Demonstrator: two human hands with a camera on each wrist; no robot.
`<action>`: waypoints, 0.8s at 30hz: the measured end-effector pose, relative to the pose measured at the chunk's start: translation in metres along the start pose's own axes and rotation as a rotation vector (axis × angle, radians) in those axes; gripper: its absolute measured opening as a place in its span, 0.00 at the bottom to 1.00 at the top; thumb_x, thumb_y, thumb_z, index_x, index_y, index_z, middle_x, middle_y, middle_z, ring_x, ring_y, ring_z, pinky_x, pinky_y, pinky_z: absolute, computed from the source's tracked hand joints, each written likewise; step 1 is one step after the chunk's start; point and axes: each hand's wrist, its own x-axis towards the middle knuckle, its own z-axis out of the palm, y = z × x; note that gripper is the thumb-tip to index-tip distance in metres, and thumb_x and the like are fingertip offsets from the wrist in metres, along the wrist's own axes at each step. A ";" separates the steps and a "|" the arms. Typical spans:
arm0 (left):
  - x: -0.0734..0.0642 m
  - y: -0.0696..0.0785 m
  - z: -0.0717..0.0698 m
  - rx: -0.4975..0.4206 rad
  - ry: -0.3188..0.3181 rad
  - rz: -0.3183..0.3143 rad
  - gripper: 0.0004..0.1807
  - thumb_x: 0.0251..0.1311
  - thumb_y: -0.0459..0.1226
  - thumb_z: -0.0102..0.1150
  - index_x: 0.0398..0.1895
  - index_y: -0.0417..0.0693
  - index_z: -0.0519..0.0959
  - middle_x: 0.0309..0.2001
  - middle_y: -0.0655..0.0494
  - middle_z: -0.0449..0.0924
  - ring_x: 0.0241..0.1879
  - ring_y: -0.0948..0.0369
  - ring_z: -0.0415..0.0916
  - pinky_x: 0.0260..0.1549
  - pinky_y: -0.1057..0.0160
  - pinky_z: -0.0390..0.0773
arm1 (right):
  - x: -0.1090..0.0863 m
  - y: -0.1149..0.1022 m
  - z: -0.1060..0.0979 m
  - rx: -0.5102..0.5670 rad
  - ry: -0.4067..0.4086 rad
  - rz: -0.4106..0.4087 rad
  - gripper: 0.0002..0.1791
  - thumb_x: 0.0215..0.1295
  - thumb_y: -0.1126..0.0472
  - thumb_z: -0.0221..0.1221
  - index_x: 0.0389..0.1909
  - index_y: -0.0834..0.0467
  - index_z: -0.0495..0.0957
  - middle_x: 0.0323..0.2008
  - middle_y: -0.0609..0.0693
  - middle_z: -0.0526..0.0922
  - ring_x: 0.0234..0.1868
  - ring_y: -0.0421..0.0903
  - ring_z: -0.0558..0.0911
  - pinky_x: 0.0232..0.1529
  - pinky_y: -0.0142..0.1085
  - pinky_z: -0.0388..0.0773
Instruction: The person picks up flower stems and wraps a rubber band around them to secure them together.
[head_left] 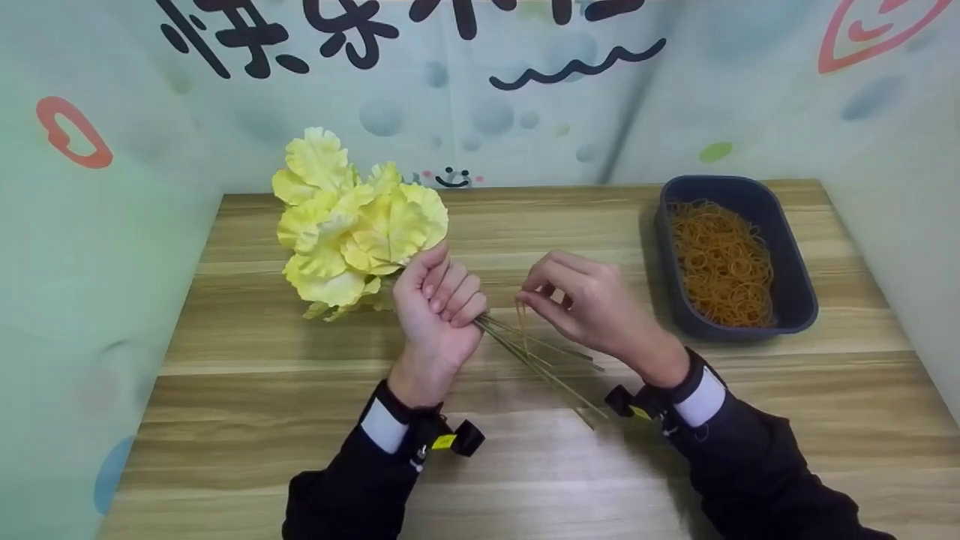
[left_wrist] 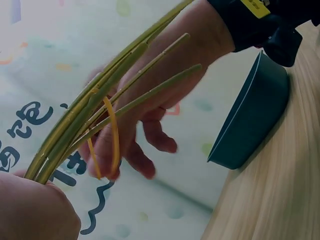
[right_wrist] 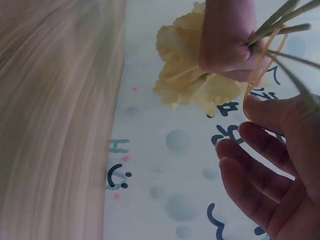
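In the head view my left hand [head_left: 442, 315] grips a bunch of yellow artificial flowers [head_left: 356, 225] by the stems, the blooms spreading out at the upper left. Several thin green stems [head_left: 551, 371] stick out below the fist toward the lower right. Beside them, my right hand [head_left: 589, 304] pinches a rubber band [head_left: 523, 330] between thumb and fingertips. The left wrist view shows that rubber band [left_wrist: 114, 132] looped over some of the stems [left_wrist: 95, 110] and stretched toward the right fingers. Seen from the right wrist, the band [right_wrist: 262, 60] runs from the thumb up around stems.
A dark blue plastic tub [head_left: 795, 292] at the right of the table holds a heap of tan rubber bands [head_left: 724, 266]. The wood-grain table [head_left: 247, 420] meets a printed backdrop [head_left: 525, 142] at its far edge. Each wrist wears a small camera [head_left: 469, 437].
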 end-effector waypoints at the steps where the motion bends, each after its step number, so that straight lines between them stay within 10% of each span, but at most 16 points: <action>1: 0.000 0.001 0.000 -0.010 -0.005 0.001 0.28 0.73 0.36 0.57 0.10 0.55 0.65 0.08 0.65 0.60 0.17 0.68 0.38 0.17 0.72 0.39 | -0.001 0.001 0.001 0.022 -0.015 -0.004 0.10 0.66 0.71 0.76 0.37 0.61 0.83 0.41 0.56 0.91 0.31 0.46 0.90 0.28 0.33 0.88; 7: -0.001 0.011 0.002 -0.066 -0.026 0.035 0.26 0.65 0.34 0.65 0.10 0.53 0.65 0.10 0.65 0.55 0.17 0.68 0.38 0.18 0.72 0.38 | -0.004 0.004 -0.003 0.362 -0.194 0.001 0.08 0.71 0.73 0.71 0.47 0.62 0.84 0.63 0.66 0.86 0.44 0.53 0.93 0.31 0.33 0.90; 13: -0.002 0.018 0.005 -0.124 -0.065 0.044 0.27 0.62 0.33 0.66 0.11 0.54 0.60 0.12 0.65 0.51 0.16 0.68 0.39 0.17 0.72 0.37 | -0.006 0.007 -0.010 0.639 -0.427 -0.001 0.27 0.77 0.80 0.58 0.74 0.71 0.75 0.50 0.65 0.92 0.43 0.56 0.93 0.41 0.38 0.93; 20: -0.003 0.021 0.005 -0.174 -0.114 0.050 0.32 0.62 0.32 0.66 0.16 0.57 0.52 0.12 0.65 0.50 0.16 0.68 0.39 0.17 0.73 0.36 | -0.009 0.012 -0.007 0.873 -0.468 0.060 0.28 0.81 0.82 0.48 0.79 0.74 0.69 0.49 0.72 0.89 0.48 0.36 0.89 0.51 0.33 0.91; 24: -0.004 0.021 0.006 -0.177 -0.119 0.049 0.32 0.62 0.32 0.67 0.16 0.56 0.52 0.13 0.65 0.49 0.16 0.68 0.39 0.17 0.73 0.36 | -0.011 0.012 -0.004 1.012 -0.492 0.148 0.28 0.85 0.78 0.46 0.81 0.67 0.71 0.53 0.54 0.93 0.55 0.30 0.87 0.60 0.28 0.87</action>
